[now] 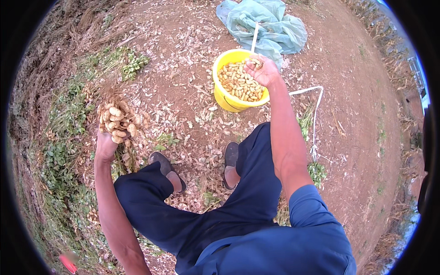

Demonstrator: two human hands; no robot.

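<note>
One yellow bucket (229,102) of peanuts (239,83)

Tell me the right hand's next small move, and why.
Probably tip the right hand to drop the few peanuts it appears to cup into the yellow bucket: it is at the bucket's right side, and loose peanuts already lie inside. The left hand grips an unpicked peanut cluster, so that can likely wait.
</note>
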